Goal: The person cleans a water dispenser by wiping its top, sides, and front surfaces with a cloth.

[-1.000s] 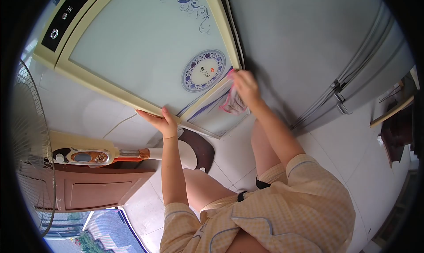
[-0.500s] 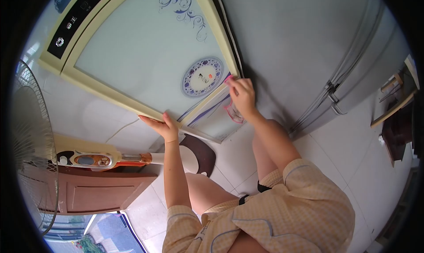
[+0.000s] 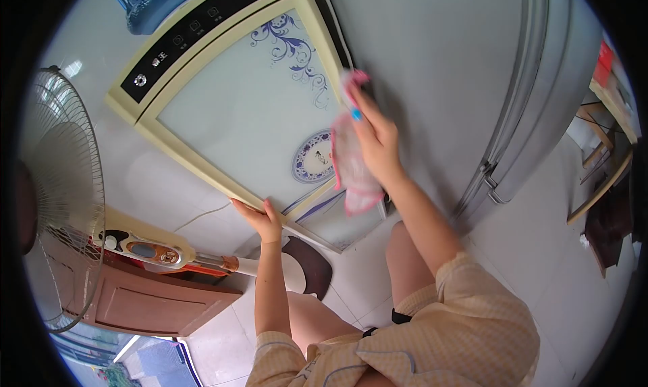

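Fridge (image 3: 432, 69): grey, just beside the right edge of the water dispenser (image 3: 229, 117); its top is cut off.
Water dispenser: cream-framed, seemingly braced at its left edge by the left hand (image 3: 262, 219).
Fan (image 3: 67, 150): beyond the dispenser's left edge, partly lost in the dark border.
Water bottle (image 3: 148, 5): blue, at the dispenser's top edge, mostly cut off.
Cloth (image 3: 347, 157): pink-trimmed, over the dispenser's right edge, bunched at its upper end, hanging loose below, probably for a free sweep; blur hides how firmly it touches.
Right hand (image 3: 374, 134): closed on the cloth; some fingers are hidden, and a blue spot (image 3: 356, 115) by them is unclear.
Left hand: open, thumb in front, fingers along the left edge near the upper door's (image 3: 229, 90) lower left corner, likely for steadiness.
Round print (image 3: 312, 157): on that door, its right side covered by cloth.
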Action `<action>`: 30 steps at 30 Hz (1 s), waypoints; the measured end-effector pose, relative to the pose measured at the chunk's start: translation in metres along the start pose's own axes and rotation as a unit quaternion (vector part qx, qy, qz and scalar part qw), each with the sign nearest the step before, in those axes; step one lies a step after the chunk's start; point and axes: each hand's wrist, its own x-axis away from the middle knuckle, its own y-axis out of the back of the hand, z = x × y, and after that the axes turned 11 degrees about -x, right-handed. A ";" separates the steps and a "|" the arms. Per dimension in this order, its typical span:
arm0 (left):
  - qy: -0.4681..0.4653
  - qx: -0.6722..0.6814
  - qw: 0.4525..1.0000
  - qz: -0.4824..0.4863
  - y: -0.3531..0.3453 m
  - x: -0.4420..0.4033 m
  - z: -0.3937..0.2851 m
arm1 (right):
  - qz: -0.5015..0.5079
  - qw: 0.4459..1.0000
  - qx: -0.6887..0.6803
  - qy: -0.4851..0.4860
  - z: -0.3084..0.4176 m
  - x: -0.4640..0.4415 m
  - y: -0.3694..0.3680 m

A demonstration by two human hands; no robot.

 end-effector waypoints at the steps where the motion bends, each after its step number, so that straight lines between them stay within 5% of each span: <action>1: -0.001 -0.001 1.000 -0.004 -0.001 0.000 0.002 | 0.042 0.991 0.024 0.121 -0.004 -0.035 -0.009; 3: -0.005 -0.024 1.000 0.002 0.000 0.002 0.006 | 0.131 0.881 0.296 0.344 -0.006 -0.098 -0.018; 5: -0.003 0.002 1.000 -0.002 -0.001 0.001 0.003 | 0.152 0.816 0.366 0.421 -0.011 -0.139 -0.035; 9: -0.006 0.055 0.998 -0.015 -0.005 0.002 0.002 | 0.203 0.820 0.406 0.349 -0.038 -0.141 -0.042; 11: -0.003 0.054 0.998 -0.016 -0.007 0.003 0.002 | 0.108 0.911 0.268 0.294 -0.052 -0.117 -0.035; 13: -0.003 0.052 0.999 -0.017 -0.004 0.002 0.000 | 0.107 0.934 0.259 0.223 -0.075 -0.070 -0.018; 19: -0.003 0.060 0.998 -0.027 -0.005 0.004 0.000 | 0.139 0.929 0.330 0.091 -0.158 0.103 0.043; 30: -0.020 0.018 0.999 -0.020 -0.005 0.001 0.002 | 0.114 0.933 0.301 0.160 -0.109 0.003 0.005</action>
